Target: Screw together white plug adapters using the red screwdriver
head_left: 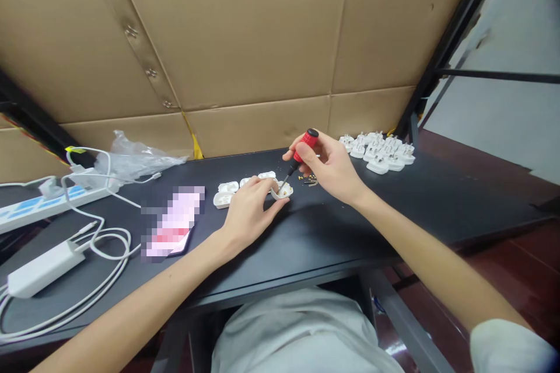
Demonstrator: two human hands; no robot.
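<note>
My left hand [250, 205] rests on the black table [332, 227] and pinches a small white plug shell [282, 190] between thumb and fingers. My right hand [332, 168] grips a screwdriver with a red handle [305, 145], tilted so its tip points down into the shell. A few small brass screws [308, 179] lie on the table just right of the shell, under my right hand. Several more white plug shells [238, 189] lie in a row just left of my left hand.
A cluster of white plugs [380, 151] sits at the back right. A phone [172, 222], a white charger with coiled cable [41, 268], a power strip [44, 204] and a clear plastic bag [131, 157] lie at the left. Cardboard lines the back wall.
</note>
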